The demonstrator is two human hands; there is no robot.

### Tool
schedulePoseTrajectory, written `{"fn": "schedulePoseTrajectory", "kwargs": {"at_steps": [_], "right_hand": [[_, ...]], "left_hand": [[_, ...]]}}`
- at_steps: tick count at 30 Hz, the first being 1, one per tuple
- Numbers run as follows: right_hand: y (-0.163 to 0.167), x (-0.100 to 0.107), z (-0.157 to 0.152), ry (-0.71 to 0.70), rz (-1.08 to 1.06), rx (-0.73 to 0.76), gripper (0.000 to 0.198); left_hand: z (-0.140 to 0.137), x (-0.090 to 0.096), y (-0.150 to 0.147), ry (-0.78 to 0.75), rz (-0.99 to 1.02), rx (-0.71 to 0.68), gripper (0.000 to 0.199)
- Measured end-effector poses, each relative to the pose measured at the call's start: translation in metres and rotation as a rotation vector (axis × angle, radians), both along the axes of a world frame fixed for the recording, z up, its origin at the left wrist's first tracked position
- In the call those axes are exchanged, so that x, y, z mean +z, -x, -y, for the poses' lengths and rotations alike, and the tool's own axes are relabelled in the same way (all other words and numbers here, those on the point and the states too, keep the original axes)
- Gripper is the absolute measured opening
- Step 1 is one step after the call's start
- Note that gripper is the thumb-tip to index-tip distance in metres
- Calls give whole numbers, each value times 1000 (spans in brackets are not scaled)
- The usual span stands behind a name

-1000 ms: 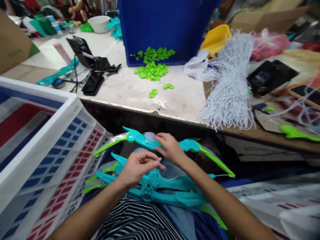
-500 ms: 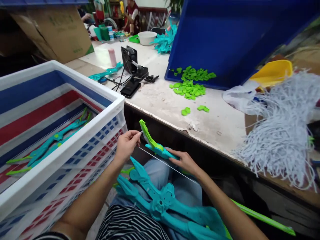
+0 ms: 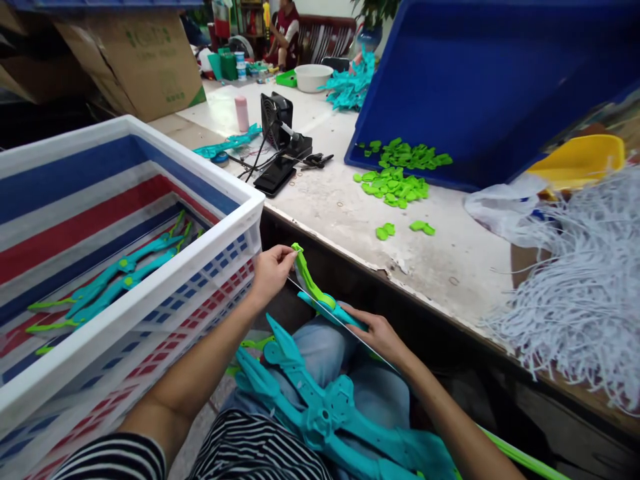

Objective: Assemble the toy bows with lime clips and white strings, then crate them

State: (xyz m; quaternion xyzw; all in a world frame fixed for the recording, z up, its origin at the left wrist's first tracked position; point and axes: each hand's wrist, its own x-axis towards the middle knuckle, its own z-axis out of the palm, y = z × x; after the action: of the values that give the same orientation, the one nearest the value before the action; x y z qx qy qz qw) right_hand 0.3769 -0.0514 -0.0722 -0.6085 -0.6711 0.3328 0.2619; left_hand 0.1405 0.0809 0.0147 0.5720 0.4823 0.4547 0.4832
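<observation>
My left hand (image 3: pixel 273 270) pinches the end of a white string (image 3: pixel 371 348) at the upper tip of a green curved limb. That limb belongs to a teal-and-green plastic toy bow (image 3: pixel 315 285). My right hand (image 3: pixel 375 330) grips the bow's teal part below the green limb. Past my right forearm, a long green piece (image 3: pixel 520 453) reaches down to the right, and the string runs the same way. Across my lap lie larger teal plastic pieces (image 3: pixel 320 407), with a little green showing at their ends.
At my left stands a white crate (image 3: pixel 200 233) lined with striped sheeting, with teal-and-green pieces inside. The white table (image 3: pixel 320 207) holds green parts (image 3: pixel 395 187), a small black fan (image 3: pixel 276 120), a blue bin (image 3: pixel 480 87) and a bundle of white strings (image 3: pixel 575 300). A person sits far back.
My left hand has brought the string end up against the green tip, where before there was a small gap. The view has shifted slightly left.
</observation>
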Motion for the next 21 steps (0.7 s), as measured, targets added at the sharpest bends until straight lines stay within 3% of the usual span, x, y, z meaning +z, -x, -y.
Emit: {"fn": "schedulePoseTrajectory", "kwargs": {"at_steps": [7,9,14,21], "right_hand": [[0,-3,1,-6,74,13,45],[2,-4,4,-3,106,18,45],[13,-5,20,-44,180,4,43],[27,-2,32,-110,263,-15,42]], "left_hand": [[3,-3,-2,-113,-79,13,10],[1,-3,-2,-50,-6,-34,10],[-1,-1,7,173,218,-228,39],[5,-8,33,230,314,-288,46]]}}
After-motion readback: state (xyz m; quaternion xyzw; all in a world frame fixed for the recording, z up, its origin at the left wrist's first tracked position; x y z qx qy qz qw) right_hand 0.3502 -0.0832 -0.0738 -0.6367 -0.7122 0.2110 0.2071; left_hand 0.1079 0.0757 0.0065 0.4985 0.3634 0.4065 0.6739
